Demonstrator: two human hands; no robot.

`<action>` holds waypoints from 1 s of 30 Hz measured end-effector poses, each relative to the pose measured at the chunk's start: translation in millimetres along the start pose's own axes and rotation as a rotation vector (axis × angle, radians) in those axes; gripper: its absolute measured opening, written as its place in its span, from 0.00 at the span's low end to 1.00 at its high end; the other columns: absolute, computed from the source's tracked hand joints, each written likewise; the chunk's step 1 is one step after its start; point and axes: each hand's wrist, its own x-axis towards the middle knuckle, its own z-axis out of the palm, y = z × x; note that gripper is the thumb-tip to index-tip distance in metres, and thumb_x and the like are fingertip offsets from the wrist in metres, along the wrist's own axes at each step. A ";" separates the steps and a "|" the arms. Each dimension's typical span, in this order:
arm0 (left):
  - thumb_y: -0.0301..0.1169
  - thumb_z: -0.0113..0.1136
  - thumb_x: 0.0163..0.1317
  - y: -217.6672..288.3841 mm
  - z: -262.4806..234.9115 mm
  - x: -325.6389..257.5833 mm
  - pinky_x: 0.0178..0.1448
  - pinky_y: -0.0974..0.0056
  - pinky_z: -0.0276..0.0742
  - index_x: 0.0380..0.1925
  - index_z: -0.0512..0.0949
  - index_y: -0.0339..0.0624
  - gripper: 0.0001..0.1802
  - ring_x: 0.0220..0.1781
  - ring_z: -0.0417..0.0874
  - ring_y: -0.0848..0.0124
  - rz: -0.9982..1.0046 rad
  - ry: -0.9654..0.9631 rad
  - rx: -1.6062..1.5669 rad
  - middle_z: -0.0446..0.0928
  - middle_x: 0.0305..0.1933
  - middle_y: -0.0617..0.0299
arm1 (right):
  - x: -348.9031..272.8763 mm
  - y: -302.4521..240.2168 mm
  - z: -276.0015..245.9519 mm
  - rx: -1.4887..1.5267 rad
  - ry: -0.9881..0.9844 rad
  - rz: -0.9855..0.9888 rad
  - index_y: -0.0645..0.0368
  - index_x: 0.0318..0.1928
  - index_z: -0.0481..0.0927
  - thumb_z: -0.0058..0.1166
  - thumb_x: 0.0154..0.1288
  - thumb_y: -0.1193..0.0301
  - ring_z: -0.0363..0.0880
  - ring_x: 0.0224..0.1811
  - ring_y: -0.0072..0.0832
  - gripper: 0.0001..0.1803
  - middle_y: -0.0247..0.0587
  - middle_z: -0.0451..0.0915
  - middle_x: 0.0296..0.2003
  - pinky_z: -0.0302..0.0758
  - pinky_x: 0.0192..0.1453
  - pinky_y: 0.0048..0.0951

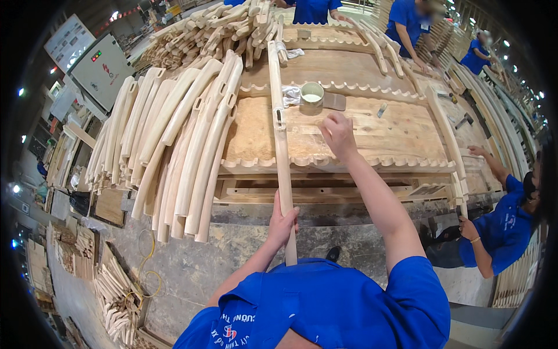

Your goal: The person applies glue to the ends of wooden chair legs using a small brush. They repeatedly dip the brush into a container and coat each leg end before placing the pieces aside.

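My left hand [282, 225] is wrapped round the lower end of a long pale wooden chair leg [283, 166]. The leg runs away from my body, its far part lying across the scalloped edges of the workbench, and a slot is cut into its upper face. Over the bench, to the right of the leg, my right hand [339, 135] is closed with the fingers curled in. What it pinches, if anything, is hidden. Just beyond that hand stands a cup [312, 95] with whitish contents. A flat brownish block [334, 102] and a white cloth [292, 96] lie beside the cup.
Curved wooden pieces [192, 145] are stacked at the left, with a bigger heap [203, 35] behind. A small bottle [381, 110] lies on the workbench [401, 131]. A co-worker [500, 227] is at the right; others stand at the far side. A yellow hose [152, 282] lies on the floor.
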 end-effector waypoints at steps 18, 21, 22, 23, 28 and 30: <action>0.25 0.51 0.61 -0.7 -5.3 -0.2 0.21 0.71 0.70 0.71 0.38 0.52 0.43 0.19 0.69 0.76 0.037 -0.024 0.005 0.68 0.32 0.61 | -2.0 -9.3 -1.5 -0.003 0.061 -0.064 0.52 0.27 0.74 0.58 0.53 0.73 0.72 0.37 0.29 0.05 0.31 0.71 0.30 0.58 0.43 0.35; 0.25 0.50 0.61 -1.2 -4.1 0.2 0.21 0.70 0.70 0.71 0.37 0.52 0.43 0.19 0.69 0.76 0.032 -0.023 0.007 0.68 0.30 0.61 | 7.8 -11.2 -0.7 0.035 0.102 -0.011 0.52 0.27 0.73 0.57 0.54 0.73 0.72 0.38 0.30 0.05 0.32 0.71 0.30 0.57 0.43 0.35; 0.25 0.50 0.61 -1.3 -3.6 0.3 0.21 0.70 0.70 0.71 0.37 0.52 0.43 0.19 0.69 0.76 0.025 -0.021 0.003 0.68 0.30 0.61 | 13.8 -13.3 1.9 0.047 0.116 0.021 0.52 0.26 0.73 0.57 0.54 0.73 0.72 0.38 0.30 0.05 0.32 0.71 0.30 0.57 0.44 0.36; 0.25 0.50 0.61 -1.6 -3.3 0.5 0.21 0.70 0.70 0.71 0.37 0.52 0.44 0.19 0.69 0.76 0.017 -0.025 -0.002 0.68 0.30 0.61 | 17.7 -14.7 5.6 0.024 0.120 0.043 0.52 0.26 0.73 0.56 0.55 0.73 0.72 0.38 0.30 0.05 0.32 0.71 0.30 0.57 0.44 0.36; 0.25 0.50 0.61 -3.2 -5.4 2.3 0.20 0.70 0.70 0.71 0.36 0.53 0.44 0.19 0.69 0.76 0.013 -0.042 -0.005 0.68 0.30 0.61 | 13.6 -19.5 10.9 -0.028 0.089 0.035 0.52 0.26 0.72 0.54 0.56 0.73 0.71 0.38 0.30 0.05 0.32 0.70 0.29 0.57 0.44 0.36; 0.25 0.50 0.61 -3.4 -7.1 1.1 0.20 0.70 0.70 0.71 0.36 0.53 0.44 0.19 0.69 0.76 0.007 -0.032 -0.014 0.68 0.30 0.61 | 3.5 -21.5 7.3 -0.035 0.052 -0.002 0.52 0.27 0.73 0.55 0.56 0.73 0.71 0.38 0.30 0.05 0.32 0.70 0.29 0.57 0.44 0.36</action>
